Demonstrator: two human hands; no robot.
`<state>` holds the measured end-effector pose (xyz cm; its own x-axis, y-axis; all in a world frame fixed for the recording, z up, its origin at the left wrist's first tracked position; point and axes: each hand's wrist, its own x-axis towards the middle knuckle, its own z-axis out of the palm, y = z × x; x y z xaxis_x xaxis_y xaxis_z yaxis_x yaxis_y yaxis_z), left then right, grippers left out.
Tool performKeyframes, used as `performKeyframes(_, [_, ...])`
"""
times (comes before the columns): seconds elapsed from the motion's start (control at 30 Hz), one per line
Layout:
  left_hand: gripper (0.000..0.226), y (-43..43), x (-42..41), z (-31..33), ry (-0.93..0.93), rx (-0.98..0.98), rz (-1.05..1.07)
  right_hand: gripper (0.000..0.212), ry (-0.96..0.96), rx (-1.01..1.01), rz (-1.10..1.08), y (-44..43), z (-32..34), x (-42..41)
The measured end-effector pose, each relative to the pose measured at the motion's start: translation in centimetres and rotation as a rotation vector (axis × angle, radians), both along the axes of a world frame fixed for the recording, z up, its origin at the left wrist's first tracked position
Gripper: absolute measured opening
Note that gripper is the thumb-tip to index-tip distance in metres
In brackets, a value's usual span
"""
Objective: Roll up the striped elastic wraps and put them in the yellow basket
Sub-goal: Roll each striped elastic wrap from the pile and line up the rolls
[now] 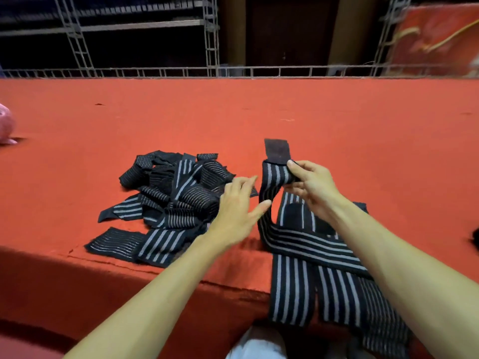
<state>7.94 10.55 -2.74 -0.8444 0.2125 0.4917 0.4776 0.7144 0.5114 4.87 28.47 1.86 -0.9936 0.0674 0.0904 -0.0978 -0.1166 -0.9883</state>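
Dangling striped wrap [290, 288] (soft, light, stretchy) is pinched near its end by right hand [313, 187]; left hand [238, 216] is held spread, possibly touching it.

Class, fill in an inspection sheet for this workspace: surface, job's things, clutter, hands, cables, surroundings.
Surface: red carpeted surface, its front edge dropping toward the person.
Job's things: pile of striped wraps lies unrolled left of centre; held wrap is raised at its top end, its tail draped over the front edge; yellow basket not in view.
Clutter: pink object at the left edge; dark object at the right edge.
Hands: right hand pinches the held wrap's top end; left hand open beside it.
Cables: nothing seen.
Surroundings: metal truss rail behind the surface; red banner at upper right.
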Motion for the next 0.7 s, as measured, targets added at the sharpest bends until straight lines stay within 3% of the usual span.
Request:
performKeyframes(0.07, [0.046, 2.7, 0.2, 1.7, -0.061, 0.179, -0.045, 0.012, 0.025, -0.076, -0.011, 0.8, 1.9, 0.9])
performKeyframes(0.13, [0.032, 4.7, 0.7, 3.1, 0.0, 0.292, -0.044, 0.016, 0.049, -0.174, -0.048, 1.8, 3.4, 1.7])
performKeyframes(0.2, [0.032, 6.6, 1.3, 4.2, 0.09, 0.317, -0.061, 0.029, 0.082, -0.206, -0.125, 3.1, 4.3, 2.5])
performKeyframes(0.37, [0.053, 11.2, 1.7, 6.5, 0.196, 0.129, -0.08, 0.023, 0.222, -0.186, -0.316, 7.3, 4.8, 4.7])
performKeyframes(0.57, [0.067, 17.0, 2.4, 6.9, 0.267, -0.371, 0.021, 0.033, 0.153, -0.048, -0.313, 13.2, 3.0, 7.1])
performKeyframes(0.7, [0.049, 20.6, 2.5, 5.2, 0.261, -0.413, -0.014, 0.029, 0.16, -0.009, -0.35, 16.3, 1.0, 7.9])
